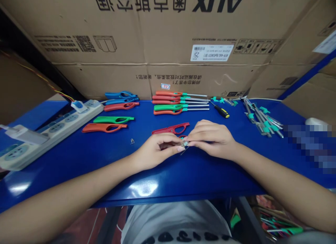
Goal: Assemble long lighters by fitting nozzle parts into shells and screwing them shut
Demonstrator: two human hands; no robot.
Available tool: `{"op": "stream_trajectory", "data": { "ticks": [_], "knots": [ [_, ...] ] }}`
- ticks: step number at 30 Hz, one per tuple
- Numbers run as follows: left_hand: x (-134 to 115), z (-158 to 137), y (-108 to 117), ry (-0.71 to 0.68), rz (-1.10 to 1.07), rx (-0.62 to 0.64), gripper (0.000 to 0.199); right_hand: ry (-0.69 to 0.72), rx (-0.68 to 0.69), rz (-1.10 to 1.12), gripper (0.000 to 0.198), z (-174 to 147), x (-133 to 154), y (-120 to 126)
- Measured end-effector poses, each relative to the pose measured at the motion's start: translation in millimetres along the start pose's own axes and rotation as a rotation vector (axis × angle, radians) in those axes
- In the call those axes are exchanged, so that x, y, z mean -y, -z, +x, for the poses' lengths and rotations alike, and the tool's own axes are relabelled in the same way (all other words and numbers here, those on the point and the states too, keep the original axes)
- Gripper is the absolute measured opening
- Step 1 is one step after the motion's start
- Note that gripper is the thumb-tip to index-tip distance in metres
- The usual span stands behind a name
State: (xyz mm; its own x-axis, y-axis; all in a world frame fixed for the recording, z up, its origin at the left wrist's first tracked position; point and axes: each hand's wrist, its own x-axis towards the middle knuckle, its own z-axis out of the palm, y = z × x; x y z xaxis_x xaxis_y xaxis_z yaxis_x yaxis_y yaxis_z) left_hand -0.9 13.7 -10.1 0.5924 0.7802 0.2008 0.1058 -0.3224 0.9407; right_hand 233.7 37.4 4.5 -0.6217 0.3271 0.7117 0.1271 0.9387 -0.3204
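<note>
Close together over the blue table, my left hand and my right hand pinch a small clear-and-metal lighter part between their fingertips. A thin wire-like piece sticks out below it; the fingers cover the rest. Just behind my hands lies a red lighter shell, partly hidden by them. A tiny metal spring-like piece rests to the left of my left hand. Beyond my right hand is a black and yellow screwdriver.
Coloured lighter handles lie at the left, beside a white power strip. Lighters with metal tubes sit at the back middle. Loose metal tubes with green pieces lie at the right. A large cardboard box stands behind.
</note>
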Motion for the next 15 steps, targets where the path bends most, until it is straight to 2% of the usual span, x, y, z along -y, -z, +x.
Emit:
{"op": "stream_trajectory", "data": {
  "ticks": [6, 10, 13, 15],
  "knots": [
    [4.4, 0.2, -0.3, 0.047, -0.084, -0.002, 0.022, -0.013, 0.044, -0.041, 0.015, -0.2, -0.7, 3.0],
    [3.5, -0.1, -1.1, 0.053, -0.124, -0.055, 0.019, -0.108, 0.027, -0.024, 0.031, 0.3, 4.1, 3.3],
    [3.6, 0.3, -1.5, 0.027, -0.173, -0.135, 0.018, -0.174, 0.01, 0.008, 0.026, -1.4, 6.0, 2.9],
    [4.4, 1.1, -1.1, 0.012, -0.214, -0.192, 0.019, -0.194, 0.049, 0.007, 0.02, -2.9, 5.7, 2.6]
  ]
}}
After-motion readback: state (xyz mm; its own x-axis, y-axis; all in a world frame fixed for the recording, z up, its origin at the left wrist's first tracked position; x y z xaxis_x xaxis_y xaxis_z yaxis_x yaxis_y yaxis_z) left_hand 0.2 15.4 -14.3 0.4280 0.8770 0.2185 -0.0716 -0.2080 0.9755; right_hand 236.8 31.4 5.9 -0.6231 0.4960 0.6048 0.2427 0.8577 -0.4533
